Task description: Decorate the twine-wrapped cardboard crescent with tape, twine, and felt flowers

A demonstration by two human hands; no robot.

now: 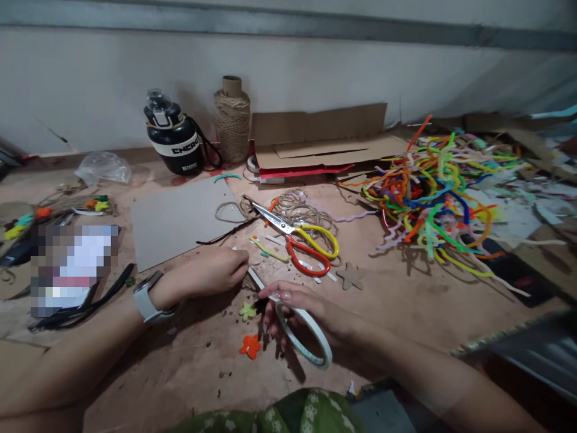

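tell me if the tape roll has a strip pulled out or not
Pulled out: a white strip runs from the tape roll in the right hand toward the left hand.

The roll of white adhesive tape point(311, 356), a narrow ring, is tilted in the right hand point(315, 305); its unwound strip point(256, 280) reaches straight to the left hand point(216, 270).

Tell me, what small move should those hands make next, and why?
Perhaps cut the tape strip free: it stretches from the roll in the right hand toward the closed left hand, still joined to the roll, and scissors lie just beyond.
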